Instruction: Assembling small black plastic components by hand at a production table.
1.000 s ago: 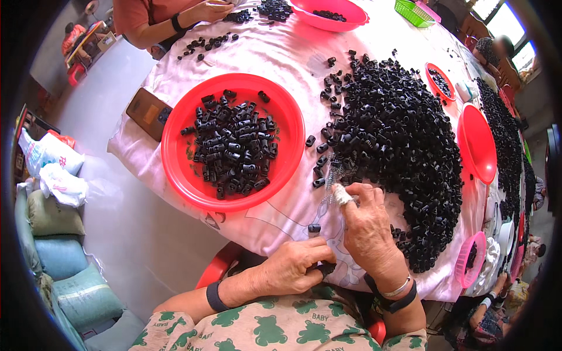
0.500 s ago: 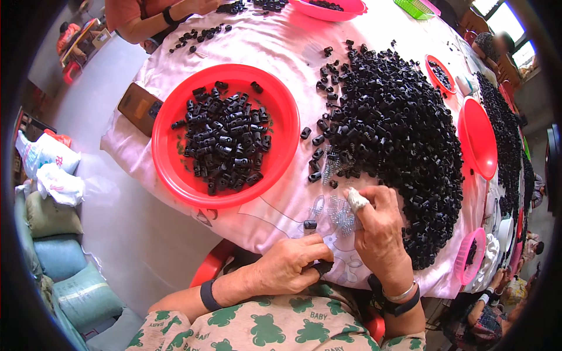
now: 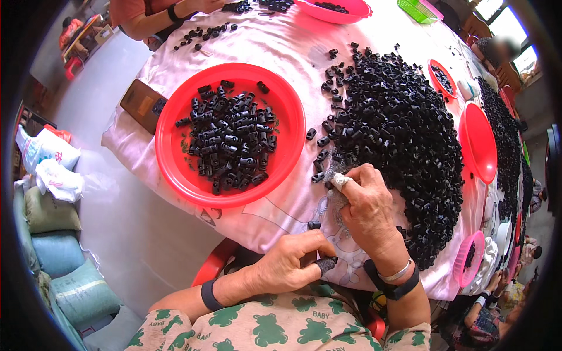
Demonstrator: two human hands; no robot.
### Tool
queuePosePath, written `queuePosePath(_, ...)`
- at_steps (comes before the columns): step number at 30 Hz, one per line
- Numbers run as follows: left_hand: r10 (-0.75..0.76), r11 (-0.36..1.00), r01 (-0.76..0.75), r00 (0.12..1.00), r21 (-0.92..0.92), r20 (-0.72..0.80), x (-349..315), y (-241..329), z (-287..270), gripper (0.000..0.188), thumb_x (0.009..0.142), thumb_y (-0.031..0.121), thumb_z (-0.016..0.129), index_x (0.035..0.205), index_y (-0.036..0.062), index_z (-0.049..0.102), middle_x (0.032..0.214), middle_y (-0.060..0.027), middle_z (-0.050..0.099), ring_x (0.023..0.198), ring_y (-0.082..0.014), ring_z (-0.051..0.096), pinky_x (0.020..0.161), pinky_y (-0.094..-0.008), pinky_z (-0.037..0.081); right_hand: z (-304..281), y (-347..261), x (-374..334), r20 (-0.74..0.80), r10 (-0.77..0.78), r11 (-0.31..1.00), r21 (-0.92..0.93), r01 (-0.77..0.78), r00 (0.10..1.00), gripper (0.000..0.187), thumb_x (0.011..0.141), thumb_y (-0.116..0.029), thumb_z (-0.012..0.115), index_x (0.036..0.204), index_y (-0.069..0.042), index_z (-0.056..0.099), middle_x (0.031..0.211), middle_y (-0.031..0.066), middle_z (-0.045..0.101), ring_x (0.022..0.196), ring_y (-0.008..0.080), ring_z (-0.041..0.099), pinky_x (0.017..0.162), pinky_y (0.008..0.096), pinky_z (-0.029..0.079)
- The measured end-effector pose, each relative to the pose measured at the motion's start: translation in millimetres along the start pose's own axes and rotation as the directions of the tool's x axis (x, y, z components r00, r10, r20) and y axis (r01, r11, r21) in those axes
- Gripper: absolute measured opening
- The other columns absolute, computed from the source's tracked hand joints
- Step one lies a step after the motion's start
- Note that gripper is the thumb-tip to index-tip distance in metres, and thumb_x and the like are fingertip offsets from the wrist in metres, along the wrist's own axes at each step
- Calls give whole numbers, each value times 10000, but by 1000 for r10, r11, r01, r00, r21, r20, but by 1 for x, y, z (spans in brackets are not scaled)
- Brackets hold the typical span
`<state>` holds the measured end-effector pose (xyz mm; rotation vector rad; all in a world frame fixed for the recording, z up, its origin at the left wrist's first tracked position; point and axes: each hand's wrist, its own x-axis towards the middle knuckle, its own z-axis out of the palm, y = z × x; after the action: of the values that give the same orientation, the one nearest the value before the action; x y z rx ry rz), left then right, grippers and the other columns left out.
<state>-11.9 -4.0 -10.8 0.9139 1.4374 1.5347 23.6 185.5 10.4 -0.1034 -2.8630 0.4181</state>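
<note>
My left hand (image 3: 290,261) is closed in a pinch at the table's front edge, a dark wrap on its thumb. A small black plastic part (image 3: 331,256) shows at those fingertips, mostly hidden. Over the cloth, my right hand (image 3: 370,205) has a white wrapping on a digit and its fingertips pressed together among small metal springs (image 3: 332,202). Whether a spring is in that pinch I cannot make out. Beside the springs lies a loose black cord-lock piece (image 3: 314,224). A large pile of such black pieces (image 3: 398,134) spreads just beyond my right hand.
A red basin (image 3: 170,169) holding black cord locks (image 3: 231,140) stands left of the pile. A phone (image 3: 140,106) lies beside it. To the right are an empty-looking red bowl (image 3: 477,143) and a pink basket (image 3: 468,257). Another person's arm (image 3: 152,26) reaches over the far left edge.
My right hand has moved away from me and slightly left, to the upper springs beside the pile. My left hand stays near the table edge, its fingers slightly shifted. The view has shifted slightly.
</note>
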Motion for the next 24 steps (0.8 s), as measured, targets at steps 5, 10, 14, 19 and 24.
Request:
queuePosePath(5, -6, 1000, 5, 1000, -7, -14, -1, 0, 0, 272, 712, 6, 547, 974, -30, 609, 821, -69, 543, 703, -133, 510, 614, -255, 406, 0, -5, 3, 57, 84, 990, 107, -90, 995, 331, 597, 11, 663, 921, -60, 650, 970, 106, 522, 904, 291, 552, 747, 382, 493)
queuePosePath(10, 40, 998, -39, 999, 39, -26, -1, -1, 2, 274, 703, 7, 548, 967, -32, 609, 812, -77, 550, 702, -146, 516, 619, -257, 409, -1, -8, 3, 84, 110, 987, 105, -119, 990, 352, 590, -7, 688, 936, -64, 653, 987, 104, 513, 911, 292, 555, 761, 384, 497)
queuePosePath(14, 88, 995, -86, 995, 50, -42, 1, -5, 4, 265, 698, 6, 549, 954, -31, 609, 799, -80, 553, 696, -154, 517, 621, -261, 412, 0, -11, 4, 81, 151, 977, 141, -162, 985, 355, 586, -5, 693, 934, -63, 655, 995, 107, 518, 927, 294, 557, 768, 386, 497)
queuePosePath(19, 44, 998, -42, 998, 46, -33, -1, 1, 4, 244, 711, -1, 552, 946, -30, 608, 810, -83, 560, 697, -156, 522, 624, -270, 419, 2, -11, 3, 60, 134, 978, 152, -142, 989, 338, 586, -6, 689, 917, -59, 644, 1013, 113, 526, 943, 295, 556, 778, 389, 494)
queuePosePath(24, 49, 997, -47, 998, 59, -27, -1, -4, 3, 233, 721, -6, 555, 947, -29, 606, 809, -74, 558, 700, -147, 521, 627, -270, 423, 0, -17, 4, -1, 105, 988, 114, -104, 995, 382, 586, 49, 637, 949, -65, 664, 947, 106, 562, 884, 296, 591, 743, 380, 505)
